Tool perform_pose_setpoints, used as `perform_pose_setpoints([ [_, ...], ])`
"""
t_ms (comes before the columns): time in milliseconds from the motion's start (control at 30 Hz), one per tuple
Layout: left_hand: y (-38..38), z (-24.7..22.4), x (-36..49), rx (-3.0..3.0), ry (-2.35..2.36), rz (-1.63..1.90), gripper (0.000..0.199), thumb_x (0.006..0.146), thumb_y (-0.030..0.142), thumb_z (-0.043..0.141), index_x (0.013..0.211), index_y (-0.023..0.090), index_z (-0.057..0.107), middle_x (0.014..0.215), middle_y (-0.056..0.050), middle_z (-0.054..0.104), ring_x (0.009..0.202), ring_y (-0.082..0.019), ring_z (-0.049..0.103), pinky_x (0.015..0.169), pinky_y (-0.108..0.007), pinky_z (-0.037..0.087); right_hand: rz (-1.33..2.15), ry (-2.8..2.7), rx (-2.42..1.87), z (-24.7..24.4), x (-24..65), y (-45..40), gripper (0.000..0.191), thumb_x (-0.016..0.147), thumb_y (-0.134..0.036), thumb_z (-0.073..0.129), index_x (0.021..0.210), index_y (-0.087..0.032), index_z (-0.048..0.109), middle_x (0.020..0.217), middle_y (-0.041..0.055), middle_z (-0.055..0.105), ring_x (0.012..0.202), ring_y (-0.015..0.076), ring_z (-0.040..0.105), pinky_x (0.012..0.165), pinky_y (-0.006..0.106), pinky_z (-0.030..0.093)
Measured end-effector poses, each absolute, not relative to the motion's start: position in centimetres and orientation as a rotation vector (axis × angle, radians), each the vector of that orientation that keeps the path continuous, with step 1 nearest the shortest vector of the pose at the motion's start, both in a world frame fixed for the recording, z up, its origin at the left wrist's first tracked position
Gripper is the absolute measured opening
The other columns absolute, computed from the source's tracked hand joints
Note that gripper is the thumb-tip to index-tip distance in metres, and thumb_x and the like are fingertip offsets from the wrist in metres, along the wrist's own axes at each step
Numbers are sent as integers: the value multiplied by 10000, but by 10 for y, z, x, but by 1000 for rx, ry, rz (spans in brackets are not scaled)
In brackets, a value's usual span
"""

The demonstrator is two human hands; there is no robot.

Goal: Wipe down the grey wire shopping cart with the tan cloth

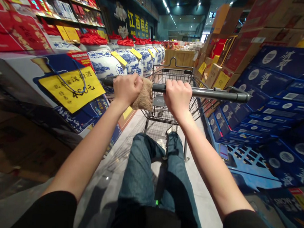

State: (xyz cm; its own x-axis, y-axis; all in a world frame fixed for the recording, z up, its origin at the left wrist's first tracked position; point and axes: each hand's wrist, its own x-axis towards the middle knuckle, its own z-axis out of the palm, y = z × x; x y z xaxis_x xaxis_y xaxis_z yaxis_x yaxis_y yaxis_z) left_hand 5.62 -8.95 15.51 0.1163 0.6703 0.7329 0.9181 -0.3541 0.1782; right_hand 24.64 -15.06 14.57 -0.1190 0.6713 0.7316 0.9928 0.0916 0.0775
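Note:
Both my hands grip the dark grey push bar (201, 93) of a wire shopping cart (169, 75). My left hand (127, 89) is closed around the bar, just left of a fuzzy tan cloth (143, 95) that hangs over it and touches the hand. My right hand (177, 97) holds the bar a little right of the cloth, with its fingers wrapped over the top. The cart basket looks empty through the wire, though its lower part is partly hidden by the bar and my hands.
Large blue-and-white porcelain jars (105, 64) with red cloth tops line the left of the aisle, above a display with a yellow price sign (72, 86). Blue boxes (270, 96) and cardboard cartons (247, 52) are stacked on the right. My jeans-clad legs (149, 171) stand behind the cart on the tiled floor (197, 170).

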Motion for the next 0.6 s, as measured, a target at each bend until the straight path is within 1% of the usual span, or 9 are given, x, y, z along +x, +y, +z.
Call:
perform_pose_setpoints([
  [133, -96, 150, 80, -2172, -1347, -1094, 360, 972, 429, 368, 968, 260, 686, 941, -99, 754, 1020, -319, 672, 844, -447, 410, -849, -1827, -1665, 144, 251, -150, 287, 976, -141, 416, 1056, -145, 692, 994, 199, 732, 948, 298, 596, 838, 402, 368],
  [233, -98, 151, 83, -2244, -1307, -1053, 387, 974, 463, 363, 988, 254, 689, 961, -98, 745, 1023, -318, 653, 843, -450, 400, -882, -1845, -1667, 145, 256, -151, 285, 980, -155, 424, 1083, -138, 688, 998, 199, 734, 954, 301, 602, 841, 400, 370],
  [300, -95, 153, 72, -2260, -1343, -1018, 432, 974, 508, 343, 999, 253, 690, 963, -91, 732, 1005, -309, 628, 844, -458, 389, -881, -1878, -1648, 146, 258, -152, 280, 972, -170, 449, 1116, -127, 686, 1006, 199, 735, 957, 307, 604, 847, 406, 376],
  [433, -82, 157, 32, -2138, -1559, -1019, 533, 996, 576, 245, 1008, 259, 674, 951, -67, 695, 941, -265, 541, 870, -478, 368, -849, -1925, -1647, 149, 256, -154, 298, 961, -178, 467, 1163, -109, 675, 1033, 207, 730, 976, 315, 606, 850, 419, 379],
  [500, -78, 157, 22, -2064, -1642, -1046, 526, 1006, 563, 240, 995, 255, 667, 950, -65, 690, 921, -251, 521, 888, -483, 359, -830, -1932, -1645, 150, 253, -154, 313, 959, -174, 463, 1184, -109, 671, 1036, 207, 727, 981, 316, 605, 854, 429, 379],
  [600, -79, 152, 35, -2039, -1609, -1096, 493, 1022, 517, 269, 971, 244, 676, 951, -76, 711, 935, -258, 554, 893, -483, 368, -819, -1925, -1635, 149, 250, -152, 327, 953, -170, 461, 1200, -110, 668, 1034, 207, 726, 982, 318, 605, 857, 441, 379],
])
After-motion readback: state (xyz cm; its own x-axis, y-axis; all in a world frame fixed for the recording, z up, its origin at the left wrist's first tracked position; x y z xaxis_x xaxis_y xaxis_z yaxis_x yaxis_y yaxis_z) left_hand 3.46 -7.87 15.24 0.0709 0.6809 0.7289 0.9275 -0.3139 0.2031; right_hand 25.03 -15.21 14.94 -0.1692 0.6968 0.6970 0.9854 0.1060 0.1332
